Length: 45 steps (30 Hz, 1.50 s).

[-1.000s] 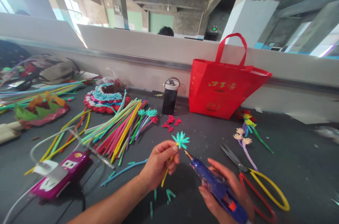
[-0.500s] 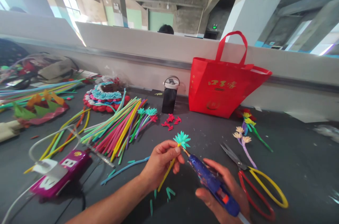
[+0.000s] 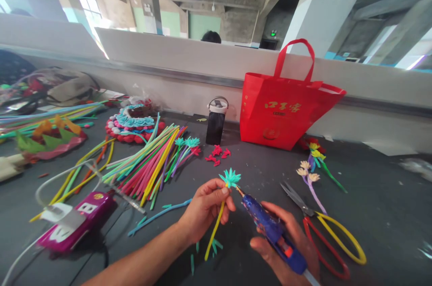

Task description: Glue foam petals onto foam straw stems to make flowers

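Observation:
Between thumb and fingers, my left hand (image 3: 209,205) pinches a yellow pipe-cleaner stem (image 3: 215,234) topped by a turquoise flower (image 3: 231,178). My right hand (image 3: 286,241) is wrapped round a blue hot glue gun (image 3: 270,227), a glue stick poking out of its back end. The gun's nozzle points at the underside of the flower, close to the stem; whether it touches cannot be made out. Small green pipe-cleaner pieces (image 3: 192,264) lie on the dark table below my left hand. Scissors (image 3: 308,214) with red and yellow handles rest right of the gun.
A purple power strip (image 3: 81,218) with a white plug sits at left. Behind it spreads a bundle of coloured pipe cleaners (image 3: 151,160). Red pieces (image 3: 218,153), a bottle (image 3: 216,121) and a red bag (image 3: 276,106) stand farther back. Finished flowers (image 3: 308,171) lie at right.
The glue gun's nozzle has drawn slightly right and the flower slightly left. The flower and stem have turned, the stem's lower end swinging down and right. Both hands keep their hold.

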Available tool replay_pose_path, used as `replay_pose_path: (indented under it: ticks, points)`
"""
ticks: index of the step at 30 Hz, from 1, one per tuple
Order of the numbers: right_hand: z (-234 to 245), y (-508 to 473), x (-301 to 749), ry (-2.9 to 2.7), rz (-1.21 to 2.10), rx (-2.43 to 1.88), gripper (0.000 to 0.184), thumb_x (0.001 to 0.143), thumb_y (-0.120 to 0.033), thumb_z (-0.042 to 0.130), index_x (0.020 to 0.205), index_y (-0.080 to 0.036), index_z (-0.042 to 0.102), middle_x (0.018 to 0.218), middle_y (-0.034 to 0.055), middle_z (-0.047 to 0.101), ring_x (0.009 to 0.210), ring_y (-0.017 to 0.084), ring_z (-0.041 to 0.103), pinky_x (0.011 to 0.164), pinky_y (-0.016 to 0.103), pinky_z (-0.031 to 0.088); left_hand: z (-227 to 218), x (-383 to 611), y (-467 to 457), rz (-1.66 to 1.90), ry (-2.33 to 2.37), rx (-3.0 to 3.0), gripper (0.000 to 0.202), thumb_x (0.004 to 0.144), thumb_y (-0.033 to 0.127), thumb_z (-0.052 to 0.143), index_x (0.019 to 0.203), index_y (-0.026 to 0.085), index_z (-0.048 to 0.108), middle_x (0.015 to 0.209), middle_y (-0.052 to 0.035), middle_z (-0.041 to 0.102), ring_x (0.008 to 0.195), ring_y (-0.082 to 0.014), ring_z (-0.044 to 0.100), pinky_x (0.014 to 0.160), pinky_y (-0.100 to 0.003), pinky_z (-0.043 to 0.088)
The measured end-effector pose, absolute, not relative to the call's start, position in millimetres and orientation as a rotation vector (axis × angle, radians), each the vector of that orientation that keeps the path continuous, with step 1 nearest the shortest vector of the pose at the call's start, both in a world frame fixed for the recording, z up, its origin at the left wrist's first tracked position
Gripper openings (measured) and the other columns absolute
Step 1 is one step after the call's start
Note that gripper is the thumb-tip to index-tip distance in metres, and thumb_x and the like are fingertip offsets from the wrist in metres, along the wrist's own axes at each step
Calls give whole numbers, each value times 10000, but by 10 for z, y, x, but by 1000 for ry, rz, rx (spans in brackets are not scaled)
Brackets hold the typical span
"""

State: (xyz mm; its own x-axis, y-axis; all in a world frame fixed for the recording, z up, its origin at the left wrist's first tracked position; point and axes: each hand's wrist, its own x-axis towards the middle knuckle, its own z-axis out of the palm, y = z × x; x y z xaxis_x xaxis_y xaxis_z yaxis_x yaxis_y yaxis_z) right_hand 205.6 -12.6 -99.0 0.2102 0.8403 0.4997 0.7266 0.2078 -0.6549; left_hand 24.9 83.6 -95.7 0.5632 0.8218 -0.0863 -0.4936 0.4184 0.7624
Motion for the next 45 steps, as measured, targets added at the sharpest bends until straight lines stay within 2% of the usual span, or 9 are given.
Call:
replay_pose_path:
  ticks: [7, 12, 21, 35, 45]
  points:
    - [-1019, -119, 2042, -1556, 99, -1519, 654, 719, -766, 571, 1117, -247, 605, 915, 52, 741, 678, 221, 725, 526, 281, 567, -977, 239, 867, 863, 467, 752, 117, 871, 251, 588, 833, 153, 537, 643, -48, 676, 403, -104, 555, 392, -177, 387]
    - [-1058, -124, 2059, -1620, 99, -1494, 632, 747, -741, 563, 1128, -238, 591, 953, 78, 735, 693, 228, 722, 587, 304, 586, -1005, 238, 879, 864, 445, 754, 114, 890, 238, 554, 819, 154, 522, 650, -51, 673, 404, -104, 560, 393, -173, 376]
    - [-1067, -119, 2064, -1659, 43, -1480, 592, 774, -709, 560, 1143, -247, 575, 992, 74, 735, 794, 247, 728, 693, 332, 602, -988, 242, 858, 855, 436, 757, 110, 883, 233, 560, 812, 157, 524, 622, -41, 662, 395, -100, 545, 394, -174, 378]
    - [-1048, -116, 2057, -1648, 5, -1494, 593, 763, -719, 559, 1096, -232, 616, 943, 70, 747, 783, 243, 732, 620, 298, 596, -989, 248, 853, 888, 485, 755, 145, 833, 270, 649, 831, 158, 558, 634, -23, 653, 431, -97, 551, 410, -174, 394]
    - [-1037, -141, 2065, -1610, 97, -1503, 604, 751, -721, 572, 1113, -238, 608, 941, 74, 741, 718, 236, 730, 565, 293, 588, -977, 260, 843, 892, 476, 763, 165, 815, 281, 679, 834, 154, 574, 646, -21, 645, 446, -92, 544, 413, -176, 409]
